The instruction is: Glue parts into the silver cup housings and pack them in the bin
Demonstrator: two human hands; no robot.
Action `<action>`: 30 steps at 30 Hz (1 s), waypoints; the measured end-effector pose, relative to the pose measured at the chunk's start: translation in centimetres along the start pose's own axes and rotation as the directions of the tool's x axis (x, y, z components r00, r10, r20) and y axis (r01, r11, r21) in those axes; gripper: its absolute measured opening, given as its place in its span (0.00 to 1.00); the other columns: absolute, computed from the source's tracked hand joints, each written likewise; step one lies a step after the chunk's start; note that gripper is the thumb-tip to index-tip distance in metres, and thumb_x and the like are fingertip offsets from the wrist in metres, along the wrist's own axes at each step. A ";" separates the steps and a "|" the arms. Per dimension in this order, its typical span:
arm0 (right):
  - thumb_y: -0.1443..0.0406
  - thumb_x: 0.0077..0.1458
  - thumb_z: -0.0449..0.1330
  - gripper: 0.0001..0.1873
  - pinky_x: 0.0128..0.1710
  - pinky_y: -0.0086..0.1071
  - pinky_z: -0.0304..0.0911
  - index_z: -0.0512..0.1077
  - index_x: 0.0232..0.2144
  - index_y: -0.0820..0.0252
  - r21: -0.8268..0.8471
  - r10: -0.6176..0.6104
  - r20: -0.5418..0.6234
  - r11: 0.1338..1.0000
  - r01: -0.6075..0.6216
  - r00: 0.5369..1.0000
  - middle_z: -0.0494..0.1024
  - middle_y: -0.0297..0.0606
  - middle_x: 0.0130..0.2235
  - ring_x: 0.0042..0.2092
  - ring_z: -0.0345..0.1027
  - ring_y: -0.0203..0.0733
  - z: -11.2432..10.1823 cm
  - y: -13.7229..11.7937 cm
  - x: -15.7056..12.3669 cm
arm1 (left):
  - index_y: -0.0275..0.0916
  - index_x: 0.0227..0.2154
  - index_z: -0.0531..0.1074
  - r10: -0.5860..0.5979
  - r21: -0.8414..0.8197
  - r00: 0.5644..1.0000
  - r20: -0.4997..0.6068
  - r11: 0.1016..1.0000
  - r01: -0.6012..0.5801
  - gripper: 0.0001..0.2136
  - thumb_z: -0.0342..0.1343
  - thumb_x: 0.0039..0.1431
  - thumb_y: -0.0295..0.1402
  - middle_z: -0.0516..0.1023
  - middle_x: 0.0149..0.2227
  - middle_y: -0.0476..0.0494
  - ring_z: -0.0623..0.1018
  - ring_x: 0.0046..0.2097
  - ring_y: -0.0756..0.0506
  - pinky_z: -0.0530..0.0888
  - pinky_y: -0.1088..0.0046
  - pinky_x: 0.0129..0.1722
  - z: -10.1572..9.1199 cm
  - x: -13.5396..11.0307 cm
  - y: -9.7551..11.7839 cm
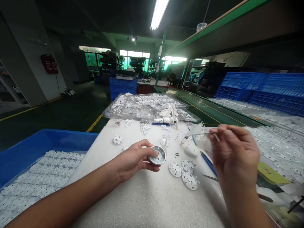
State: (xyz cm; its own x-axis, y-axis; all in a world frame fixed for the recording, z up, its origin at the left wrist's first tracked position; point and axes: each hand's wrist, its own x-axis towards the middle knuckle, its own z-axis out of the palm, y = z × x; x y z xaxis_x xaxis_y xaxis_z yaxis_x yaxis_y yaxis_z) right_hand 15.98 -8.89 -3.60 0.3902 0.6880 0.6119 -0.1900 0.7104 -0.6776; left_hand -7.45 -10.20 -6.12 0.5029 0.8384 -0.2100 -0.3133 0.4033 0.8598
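My left hand (135, 156) grips a round white disc part (161, 160) with a grey metallic-looking inner face, the thumb pressed onto that face. To its right, my right hand (235, 152) is raised above the table, slightly blurred. Its thumb and fingertips pinch a thin stick-like tool (207, 132), whose exact kind I cannot make out. Below and between the hands, three white disc parts (189, 180) lie together on the white table. A small pile of tiny dark pieces (176, 155) sits just beyond them. Farther left rests another white disc part (117, 140).
A blue bin (59, 134) with rows of white parts stands left of the table. Clear trays (147, 109) of white parts are stacked at the far end. Blue tools (209, 163), a white bottle (190, 150) and a yellow pad (272, 173) lie rightward. Blue crates (266, 84) stand behind.
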 end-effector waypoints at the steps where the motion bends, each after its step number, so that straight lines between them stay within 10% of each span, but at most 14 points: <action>1: 0.70 0.46 0.66 0.11 0.35 0.26 0.73 0.69 0.32 0.61 -0.046 -0.068 -0.101 0.997 0.064 0.993 0.73 0.33 0.32 0.34 0.73 0.34 -0.4 -0.1 0.6 | 0.39 0.29 0.60 0.006 0.001 1.000 0.004 1.000 -0.006 0.13 0.62 0.50 0.28 0.74 0.33 0.45 0.75 0.33 0.48 0.73 0.69 0.36 0.0 0.0 0.0; 7: 0.66 0.47 0.65 0.16 0.41 0.44 0.71 0.67 0.39 0.67 -0.630 -0.591 -0.203 0.689 0.358 0.781 0.74 0.41 0.32 0.37 0.75 0.48 -4.7 1.2 3.7 | 0.38 0.28 0.59 0.008 0.017 1.000 0.000 1.000 -0.008 0.13 0.61 0.51 0.29 0.75 0.33 0.43 0.74 0.34 0.48 0.73 0.68 0.37 0.0 -0.1 0.0; 13: 0.60 0.50 0.62 0.18 0.39 0.38 0.71 0.72 0.40 0.68 -0.914 -0.546 -0.086 0.376 0.152 0.833 0.77 0.48 0.34 0.36 0.75 0.48 -7.4 3.0 4.5 | 0.39 0.29 0.59 0.003 0.022 1.000 0.015 1.000 -0.003 0.14 0.62 0.50 0.30 0.75 0.34 0.43 0.75 0.35 0.47 0.73 0.67 0.38 -0.1 -0.1 -0.1; 30: 0.60 0.53 0.55 0.15 0.39 0.38 0.69 0.72 0.39 0.65 -0.960 -0.405 0.122 0.183 0.212 0.906 0.77 0.44 0.34 0.34 0.73 0.44 -8.4 4.5 4.8 | 0.39 0.29 0.61 0.011 0.027 1.000 0.018 1.000 -0.012 0.12 0.61 0.50 0.30 0.74 0.34 0.43 0.74 0.34 0.47 0.73 0.67 0.37 -0.1 0.1 -0.4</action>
State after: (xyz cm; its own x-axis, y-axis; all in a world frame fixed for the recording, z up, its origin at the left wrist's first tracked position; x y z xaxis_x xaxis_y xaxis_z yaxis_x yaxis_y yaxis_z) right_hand 24.60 -3.67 -7.17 0.3203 0.3534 0.8790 0.9127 0.1334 -0.3862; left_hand -7.33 -10.25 -6.48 0.5140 0.8361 -0.1917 -0.2972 0.3832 0.8745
